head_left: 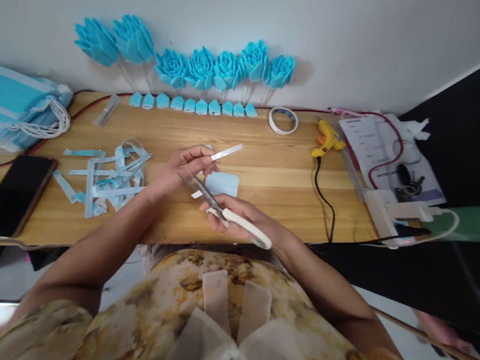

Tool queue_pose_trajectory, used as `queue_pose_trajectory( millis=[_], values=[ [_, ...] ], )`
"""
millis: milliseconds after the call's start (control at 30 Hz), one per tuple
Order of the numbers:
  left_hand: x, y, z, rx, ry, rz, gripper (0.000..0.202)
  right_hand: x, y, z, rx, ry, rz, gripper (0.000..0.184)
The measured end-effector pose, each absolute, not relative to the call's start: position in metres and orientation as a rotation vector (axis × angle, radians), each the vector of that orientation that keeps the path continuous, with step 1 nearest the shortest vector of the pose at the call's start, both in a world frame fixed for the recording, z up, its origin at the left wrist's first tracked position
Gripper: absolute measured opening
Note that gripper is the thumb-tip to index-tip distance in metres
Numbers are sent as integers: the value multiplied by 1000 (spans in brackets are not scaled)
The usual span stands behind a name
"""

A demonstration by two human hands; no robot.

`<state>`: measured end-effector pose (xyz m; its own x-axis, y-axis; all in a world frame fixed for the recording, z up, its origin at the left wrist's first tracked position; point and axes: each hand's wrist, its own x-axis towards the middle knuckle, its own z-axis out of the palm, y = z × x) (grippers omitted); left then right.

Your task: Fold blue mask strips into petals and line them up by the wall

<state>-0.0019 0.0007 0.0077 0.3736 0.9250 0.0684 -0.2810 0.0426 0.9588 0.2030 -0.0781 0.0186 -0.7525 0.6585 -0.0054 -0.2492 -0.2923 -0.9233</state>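
Note:
My left hand [185, 166] pinches a narrow white strip [227, 152] above the wooden table [271, 154]. My right hand [243, 216] grips white-handled scissors [213, 203], whose open blades point up-left toward the strip. A pale blue mask piece [222, 183] lies on the table just behind both hands. Several white cut pieces [232, 305] rest on my lap.
Blue mask flowers [203, 66] lean on the wall above a row of small blue folded petals [190, 104]. Cut strips [107, 178], a black phone [17, 192] and stacked masks [12, 104] lie left. Tape roll [283, 120], yellow glue gun [328, 139] and papers [380, 147] sit right.

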Motion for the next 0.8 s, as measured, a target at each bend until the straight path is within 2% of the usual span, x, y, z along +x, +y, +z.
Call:
queue_pose_trajectory(
  millis=[133,267,800],
  values=[
    [0,0,14,1038,726,1106,35,214,-77,16,-505,-1369,2135,58],
    [1,-1,16,1002,715,1122,44,225,-76,12,-568,-1331,2082,53],
    [-2,-3,9,1178,604,966,47,226,-71,18,-589,-1242,2070,47]
  ],
)
